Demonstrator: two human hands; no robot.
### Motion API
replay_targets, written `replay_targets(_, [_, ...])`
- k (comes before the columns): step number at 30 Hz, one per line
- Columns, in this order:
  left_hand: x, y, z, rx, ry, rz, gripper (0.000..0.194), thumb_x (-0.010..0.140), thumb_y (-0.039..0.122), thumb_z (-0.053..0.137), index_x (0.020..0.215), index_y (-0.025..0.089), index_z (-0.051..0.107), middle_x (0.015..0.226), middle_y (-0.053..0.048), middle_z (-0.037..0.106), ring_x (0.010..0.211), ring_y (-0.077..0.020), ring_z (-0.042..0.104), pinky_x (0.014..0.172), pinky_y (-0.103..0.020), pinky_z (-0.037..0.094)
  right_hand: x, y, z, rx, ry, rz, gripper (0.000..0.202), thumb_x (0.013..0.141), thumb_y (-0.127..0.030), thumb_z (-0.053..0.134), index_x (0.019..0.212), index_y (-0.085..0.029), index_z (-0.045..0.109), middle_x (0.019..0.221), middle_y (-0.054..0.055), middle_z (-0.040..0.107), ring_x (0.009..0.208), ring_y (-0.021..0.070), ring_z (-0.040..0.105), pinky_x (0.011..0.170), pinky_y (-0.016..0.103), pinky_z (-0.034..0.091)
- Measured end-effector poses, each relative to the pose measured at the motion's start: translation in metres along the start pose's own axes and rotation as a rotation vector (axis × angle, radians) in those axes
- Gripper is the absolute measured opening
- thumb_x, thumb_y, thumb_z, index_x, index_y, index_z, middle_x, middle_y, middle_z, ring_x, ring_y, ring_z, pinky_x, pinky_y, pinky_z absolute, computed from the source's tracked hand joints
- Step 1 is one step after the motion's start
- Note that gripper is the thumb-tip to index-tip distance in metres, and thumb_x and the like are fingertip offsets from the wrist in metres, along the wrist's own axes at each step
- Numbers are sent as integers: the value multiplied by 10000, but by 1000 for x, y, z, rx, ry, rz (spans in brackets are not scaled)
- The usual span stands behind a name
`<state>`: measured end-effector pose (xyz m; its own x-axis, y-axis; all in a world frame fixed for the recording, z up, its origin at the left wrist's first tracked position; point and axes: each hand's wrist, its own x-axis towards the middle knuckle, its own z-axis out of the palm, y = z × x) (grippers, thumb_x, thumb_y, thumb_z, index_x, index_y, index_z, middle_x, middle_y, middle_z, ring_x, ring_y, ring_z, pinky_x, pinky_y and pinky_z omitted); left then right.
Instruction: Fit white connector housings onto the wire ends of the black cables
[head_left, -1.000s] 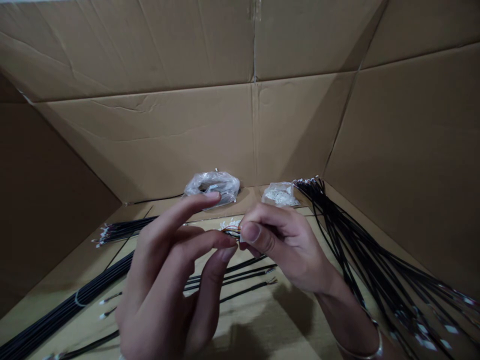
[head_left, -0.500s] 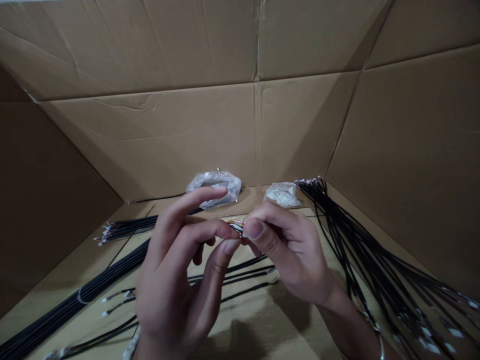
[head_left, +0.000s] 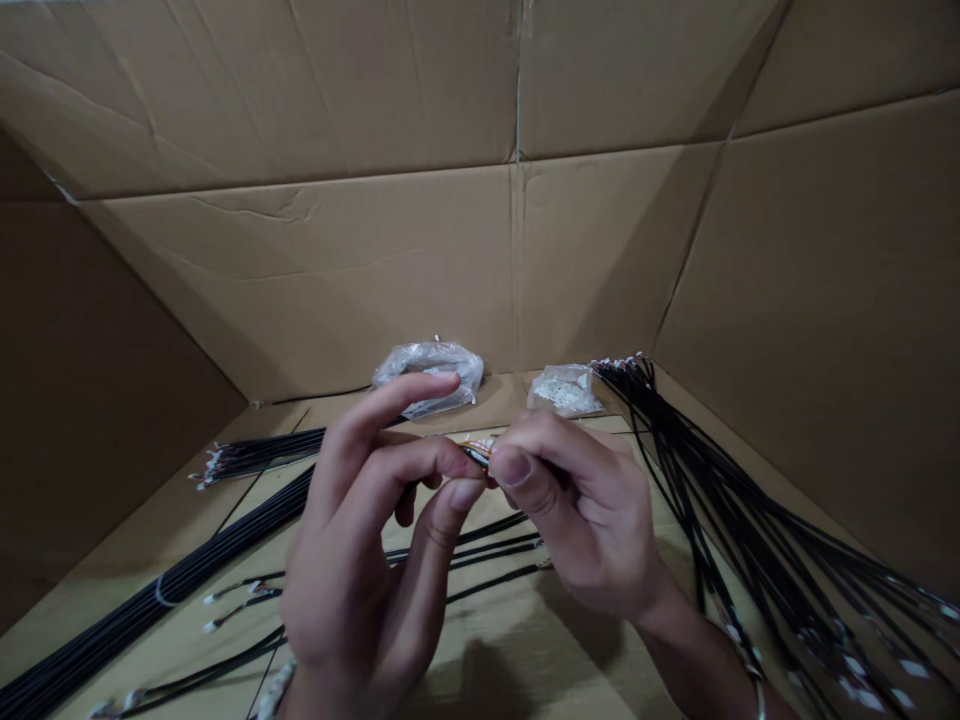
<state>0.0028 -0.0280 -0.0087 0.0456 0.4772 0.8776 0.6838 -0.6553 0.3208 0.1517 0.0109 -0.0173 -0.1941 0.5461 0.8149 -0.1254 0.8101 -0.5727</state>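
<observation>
Between my hands are thin coloured wires (head_left: 477, 450), with orange, white and dark strands showing. My left hand (head_left: 375, 540) pinches them between thumb and index finger, its other fingers raised. My right hand (head_left: 574, 505) grips the wires' other end with thumb and forefinger; what sits inside that pinch is mostly hidden. Under my hands, several black cables (head_left: 495, 585) with small connectors at their ends lie on the cardboard surface. The rest of the held piece is hidden behind my fingers.
A bundle of black cables (head_left: 217, 545), tied together, lies at left, with another bundle (head_left: 277, 450) behind it. Many loose black cables (head_left: 720, 500) with white connectors spread along the right. Two clear plastic bags (head_left: 442, 375) stand by the back cardboard wall (head_left: 375, 270).
Both hands have shifted slightly to the right, still pinching the wires. The cables and bags around them look unchanged.
</observation>
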Motion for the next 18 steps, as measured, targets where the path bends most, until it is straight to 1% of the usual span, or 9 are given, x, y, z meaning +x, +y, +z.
replay_targets(3, [0, 0, 0, -10, -7, 3, 238, 992, 47, 531, 968, 261, 632, 1329, -2, 632, 1282, -229, 624, 885, -357, 623, 1, 1, 0, -7, 0, 5, 224, 1055, -246, 602, 831, -223, 606, 693, -48, 541, 595, 103, 502, 587, 255, 458])
replay_targets(6, [1, 0, 0, -12, -16, 6, 237, 993, 44, 528, 970, 258, 625, 1322, -2, 635, 1270, -219, 626, 924, -357, 616, 1, 0, 0, 2, -6, 5, 230, 1059, -257, 602, 831, -219, 599, 705, -47, 546, 608, 100, 507, 597, 250, 461])
replay_targets(10, [1, -1, 0, -30, -11, 2, 236, 987, 37, 531, 975, 255, 619, 1310, -10, 639, 1264, -217, 622, 957, -357, 603, 0, -1, 2, 4, 2, -15, 210, 1053, -218, 610, 844, -209, 594, 723, -54, 535, 632, 86, 506, 622, 232, 455])
replay_targets(14, [-1, -2, 1, -65, -27, -10, 207, 965, 59, 575, 989, 256, 634, 1331, -18, 632, 1274, -244, 625, 901, -343, 610, 0, 0, 2, 14, 21, -32, 200, 1043, -187, 616, 845, -199, 597, 728, -61, 515, 646, 76, 500, 629, 216, 438])
replay_targets(16, [-2, -2, 1, -60, -25, -12, 216, 961, 56, 578, 1002, 260, 638, 1342, -16, 627, 1292, -252, 619, 865, -335, 603, 1, 1, 0, 58, 1, 5, 214, 1046, -186, 610, 833, -199, 604, 719, -64, 509, 633, 71, 481, 605, 205, 418])
replay_targets(18, [-1, -3, 1, -42, -26, -8, 217, 959, 60, 587, 1001, 266, 638, 1341, -12, 627, 1297, -253, 615, 825, -332, 592, 3, 2, -5, 125, -40, 79, 252, 1054, -191, 596, 802, -200, 600, 707, -63, 501, 628, 70, 465, 586, 195, 401])
